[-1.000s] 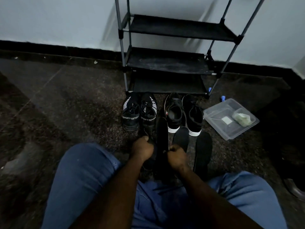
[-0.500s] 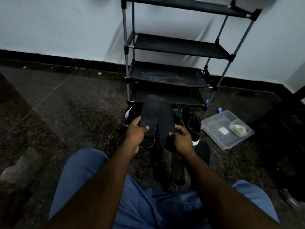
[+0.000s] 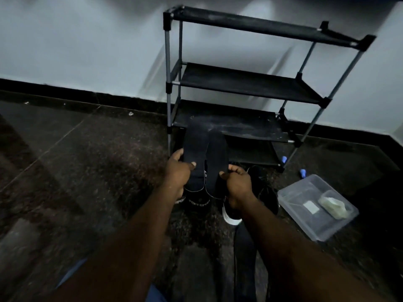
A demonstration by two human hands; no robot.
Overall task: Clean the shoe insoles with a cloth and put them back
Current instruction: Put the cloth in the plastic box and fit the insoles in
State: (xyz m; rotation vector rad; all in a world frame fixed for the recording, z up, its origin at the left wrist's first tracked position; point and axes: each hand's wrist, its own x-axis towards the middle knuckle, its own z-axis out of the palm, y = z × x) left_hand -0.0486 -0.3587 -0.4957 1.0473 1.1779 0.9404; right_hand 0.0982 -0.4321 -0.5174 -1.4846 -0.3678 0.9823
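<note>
- The left hand (image 3: pixel 177 173) grips the lower part of the left insole (image 3: pixel 195 147), with the thumb pressed on its near face and the fingers curled round its left edge.
- The right hand (image 3: pixel 239 185) grips the right insole (image 3: pixel 217 153) in the same way, thumb on the near face and fingers wrapped behind the right edge.
- Both insoles are dark. They are held up off the floor, toes pointing away and up, side by side in front of the lower shelves of the shoe rack (image 3: pixel 246 82). Their inner edges are very close; whether they touch cannot be told.
- Under the held insoles, on the dark speckled floor (image 3: pixel 98 175), stands a black pair of shoes with white lettering (image 3: pixel 197 202).
- Just right of that pair is a black shoe with a white sole (image 3: pixel 232 216), partly hidden by the right hand and forearm.
- A third insole (image 3: pixel 245 253) lies flat on the floor nearer the person, between the two forearms.
- To the right, well apart from the hands, a clear plastic box (image 3: pixel 322 234) sits on the floor with a pale cloth (image 3: pixel 332 207) lying inside it beside a small white patch (image 3: pixel 310 207).
- The rack stands against a pale wall (image 3: pixel 87 51), its black shelves bare.
- Two small blue objects (image 3: pixel 284 159) lie by the rack's right leg; they are too small to identify.
</note>
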